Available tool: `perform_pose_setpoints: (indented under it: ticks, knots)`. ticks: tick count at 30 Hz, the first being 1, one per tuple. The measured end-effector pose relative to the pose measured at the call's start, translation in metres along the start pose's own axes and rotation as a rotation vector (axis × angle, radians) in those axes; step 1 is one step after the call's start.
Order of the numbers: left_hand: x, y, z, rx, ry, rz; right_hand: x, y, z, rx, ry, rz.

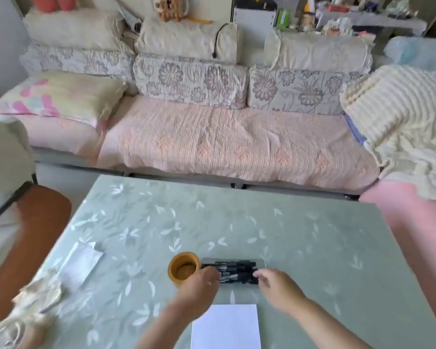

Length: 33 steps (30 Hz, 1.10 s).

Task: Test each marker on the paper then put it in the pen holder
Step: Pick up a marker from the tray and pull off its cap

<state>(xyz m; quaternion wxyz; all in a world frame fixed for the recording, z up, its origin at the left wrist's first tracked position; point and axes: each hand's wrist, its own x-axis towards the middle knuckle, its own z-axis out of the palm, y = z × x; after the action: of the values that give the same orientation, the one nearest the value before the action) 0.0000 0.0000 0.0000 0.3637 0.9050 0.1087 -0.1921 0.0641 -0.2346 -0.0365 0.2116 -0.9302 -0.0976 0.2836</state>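
Reaching over the black markers (pixel 233 270) in their clear tray (pixel 261 261), the left hand (pixel 199 285) and right hand (pixel 277 285) blur; each grip's state I cannot tell. Beside stands an orange pen holder (pixel 184 269), white paper (pixel 225 326) nearer, on a green leaf-patterned tabletop (pixel 312 248) before a sofa (pixel 212 137).

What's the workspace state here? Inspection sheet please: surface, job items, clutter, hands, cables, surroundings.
Surface: table with a green leaf-pattern cover.
Job's things: black markers lying in a clear tray; orange pen holder left of them, no marker seen inside; white paper at the near edge, no marks seen.
Clutter: folded white sheet and crumpled cloth at the table's left.
Hands: left hand and right hand both at the markers; grip unclear, blurred.
Cables: black cord over a sofa cushion.
Surroundings: sofa, brown chair, cluttered shelf.
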Motion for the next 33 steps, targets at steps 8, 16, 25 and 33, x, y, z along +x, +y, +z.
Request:
perform_pose_setpoints:
  ticks: [8, 16, 25, 33]
  knots:
    - [0.107, -0.062, 0.099, 0.215, 0.112, 0.297, 0.095, 0.039, 0.073, -0.213, 0.118, -0.302]
    - [0.15, -0.106, 0.147, 0.309, 0.328, 0.536, 0.133, 0.06, 0.098, -0.185, 0.163, -0.516]
    - [0.154, -0.116, 0.163, 0.372, 0.543, 0.759, 0.135, 0.087, 0.117, -0.01, 0.4, -0.681]
    - [0.098, -0.098, 0.165, 0.349, 0.708, 0.887, 0.054, 0.079, 0.121, 0.238, 0.604, -0.696]
